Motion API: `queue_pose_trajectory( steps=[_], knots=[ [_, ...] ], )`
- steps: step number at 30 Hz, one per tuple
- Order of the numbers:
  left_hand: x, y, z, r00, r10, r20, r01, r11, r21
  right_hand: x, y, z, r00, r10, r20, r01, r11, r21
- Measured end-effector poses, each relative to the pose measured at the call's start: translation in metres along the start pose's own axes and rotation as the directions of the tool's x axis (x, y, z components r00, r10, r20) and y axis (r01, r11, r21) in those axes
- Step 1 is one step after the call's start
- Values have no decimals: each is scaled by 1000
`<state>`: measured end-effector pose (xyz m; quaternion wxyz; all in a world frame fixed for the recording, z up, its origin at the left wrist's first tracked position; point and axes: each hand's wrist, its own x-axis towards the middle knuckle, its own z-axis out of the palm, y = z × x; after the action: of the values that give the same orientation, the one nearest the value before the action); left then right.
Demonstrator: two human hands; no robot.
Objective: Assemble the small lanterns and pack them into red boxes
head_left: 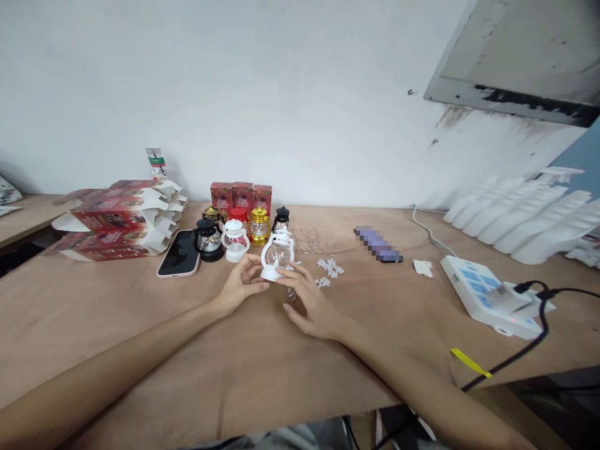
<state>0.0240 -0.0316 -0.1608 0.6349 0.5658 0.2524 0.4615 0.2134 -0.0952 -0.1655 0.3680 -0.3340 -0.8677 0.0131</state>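
Observation:
A small white lantern (277, 256) with a clear globe tilts slightly between my two hands at the middle of the table. My left hand (244, 282) closes on the left side of its base, thumb in front. From the right, my right hand (312, 304) has its fingers against the base and globe. Under the right fingers lie small metal bits (292, 294), partly hidden. Just behind stand more lanterns: a white one (235, 241), a black one (209, 240), a gold one (259, 227) and others. White plastic pieces (330, 269) and bent wires (312, 240) lie to the right.
Flattened red cartons (117, 219) are stacked at left beside a phone (179, 253). Three red boxes (241, 195) stand near the wall. On the right are a blurred-out flat object (379, 245), a power strip (487, 297) with black cables, and a row of white shapes (520, 215).

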Motion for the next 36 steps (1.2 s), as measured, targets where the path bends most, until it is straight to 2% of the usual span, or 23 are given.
queue_pose_trajectory(
  steps=[5,14,20,36],
  knots=[
    [2,-3,-2,999,-26,-35,25,999,-35,1,4,2,999,31,-13,-31,999,34],
    [3,-4,-3,997,-46,-57,45,999,-16,1,5,2,999,19,-45,-18,1000,13],
    [3,-4,-1,995,-45,-88,46,999,12,0,7,4,993,42,-107,-41,999,15],
    [3,-2,0,992,-49,-115,52,998,23,2,5,3,995,9,-102,-11,1000,-19]
  ],
)
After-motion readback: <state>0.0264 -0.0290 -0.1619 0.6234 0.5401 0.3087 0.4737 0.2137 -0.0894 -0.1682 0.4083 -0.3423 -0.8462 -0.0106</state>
